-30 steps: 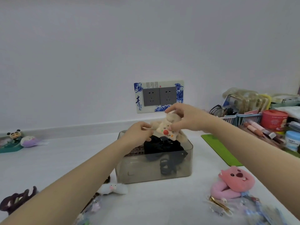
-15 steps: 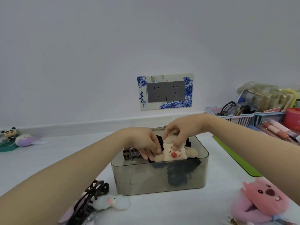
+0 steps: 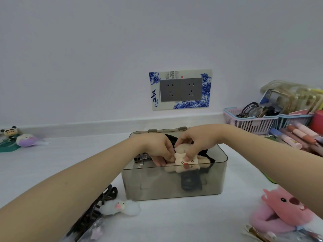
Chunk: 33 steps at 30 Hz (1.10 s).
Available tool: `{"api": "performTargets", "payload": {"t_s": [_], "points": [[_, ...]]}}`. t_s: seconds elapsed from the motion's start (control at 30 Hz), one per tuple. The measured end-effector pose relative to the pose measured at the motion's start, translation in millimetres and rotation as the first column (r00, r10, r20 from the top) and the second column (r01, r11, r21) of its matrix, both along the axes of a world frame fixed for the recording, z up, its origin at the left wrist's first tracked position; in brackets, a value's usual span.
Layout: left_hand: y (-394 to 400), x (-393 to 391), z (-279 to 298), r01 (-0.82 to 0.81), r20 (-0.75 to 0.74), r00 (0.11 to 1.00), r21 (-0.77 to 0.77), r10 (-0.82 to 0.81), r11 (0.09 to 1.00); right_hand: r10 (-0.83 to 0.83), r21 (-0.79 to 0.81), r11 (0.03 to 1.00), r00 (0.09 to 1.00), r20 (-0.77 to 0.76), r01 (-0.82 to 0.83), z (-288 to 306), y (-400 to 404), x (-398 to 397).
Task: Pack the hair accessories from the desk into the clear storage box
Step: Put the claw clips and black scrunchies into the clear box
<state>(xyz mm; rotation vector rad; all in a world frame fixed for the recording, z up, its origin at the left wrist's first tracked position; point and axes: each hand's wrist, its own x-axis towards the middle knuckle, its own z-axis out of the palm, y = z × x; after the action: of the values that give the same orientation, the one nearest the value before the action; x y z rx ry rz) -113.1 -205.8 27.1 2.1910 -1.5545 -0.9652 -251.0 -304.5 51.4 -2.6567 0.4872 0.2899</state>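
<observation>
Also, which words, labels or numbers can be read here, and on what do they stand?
"青": large character on the socket sticker.
Smaller characters beside it: too small to read.
Fine print along the sticker's top: blurred.
Print on the pens: unreadable.
Nothing else carries text.

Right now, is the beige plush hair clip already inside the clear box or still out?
Partly in. The beige plush hair clip sits at the rim of the clear storage box, atop black accessories, both hands holding it.

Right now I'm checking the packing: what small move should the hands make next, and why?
Probably let go of the plush clip: both hands pinch it, already resting on the black items inside the box. Other accessories wait on the desk.
</observation>
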Motion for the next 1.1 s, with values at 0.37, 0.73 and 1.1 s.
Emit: {"api": "performTargets", "payload": {"t_s": [0.37,0.73,1.1], "points": [[16.1,-11.8,4.5,0.112,-0.061,0.992,0.051,-0.109,0.992,-0.034,-0.003,0.999,0.999,0.006,0.034,-5.2,-1.1,-6.4],[20.5,-24.4,-4.5,0.169,-0.196,0.972,0.209,-0.128,0.963,-0.058,-0.161,0.985,0.997,0.058,0.067,-6.5,2.5,-13.6],[4.8,-52.3,-12.7,0.020,-0.046,0.999,0.193,-0.011,0.981,-0.085,-0.249,0.963,0.994,0.073,0.101,-7.2,-1.9,-20.7]]}}
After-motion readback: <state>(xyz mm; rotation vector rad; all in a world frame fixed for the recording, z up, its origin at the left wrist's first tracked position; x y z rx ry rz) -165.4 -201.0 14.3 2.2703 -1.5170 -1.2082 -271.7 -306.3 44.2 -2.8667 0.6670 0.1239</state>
